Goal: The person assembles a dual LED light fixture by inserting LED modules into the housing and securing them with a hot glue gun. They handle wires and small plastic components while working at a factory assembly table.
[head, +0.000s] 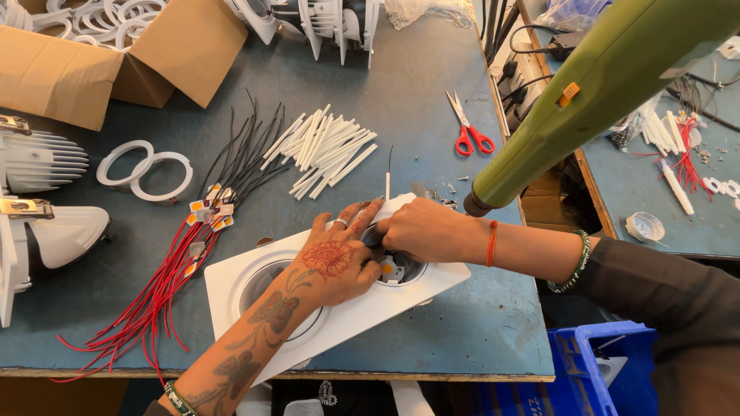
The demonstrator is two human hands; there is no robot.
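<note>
A white rectangular lamp frame (231, 281) with two round openings lies on the blue table. My left hand (335, 262), patterned with henna, rests flat on the frame between the openings. My right hand (420, 231) reaches into the right opening, fingers pinched on a small part over a yellow LED chip plate (393, 270). What the fingertips hold is hidden. A green hanging power screwdriver (586, 100) dangles just above my right wrist.
Red and black wired LED chips (204, 216) lie left of the frame. White sleeves (324, 150), red scissors (469, 135), two white rings (142, 169), grey heat sinks (42, 158) and a cardboard box (62, 73) lie further back. A blue crate (586, 362) sits below right.
</note>
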